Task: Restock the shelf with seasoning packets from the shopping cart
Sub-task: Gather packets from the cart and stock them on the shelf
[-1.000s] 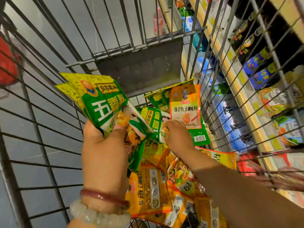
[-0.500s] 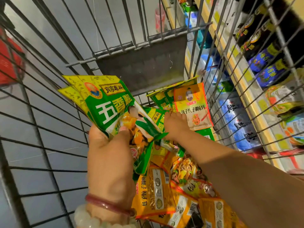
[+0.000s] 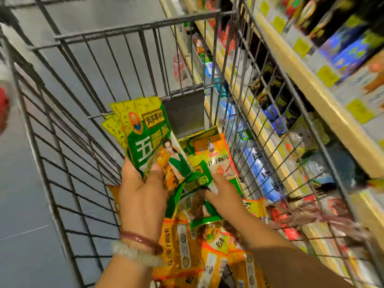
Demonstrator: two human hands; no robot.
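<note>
Left hand (image 3: pixel 143 196) is gripping a fanned stack of green seasoning packets (image 3: pixel 145 132) above the shopping cart (image 3: pixel 68 129), thumb pressing on the front packet. Right hand (image 3: pixel 223 194) is reaching into the cart, its fingers (image 3: pixel 209 193) pinching a green packet (image 3: pixel 197 181) beside an orange packet (image 3: pixel 216 161). More orange packets (image 3: pixel 182 250) are lying along the cart's near edge. Shelf (image 3: pixel 301 77) is standing just beyond the cart's right edge.

- Wire shopping cart (image 3: pixel 68 129): a heap of orange and green seasoning packets (image 3: pixel 187 258) lies on its bottom.
- Store shelf (image 3: pixel 311 88) beside the cart, on the right: blurred bottles and bagged goods (image 3: pixel 274 119) stand along it.
- Grey floor (image 3: pixel 25 204) under the cart.
</note>
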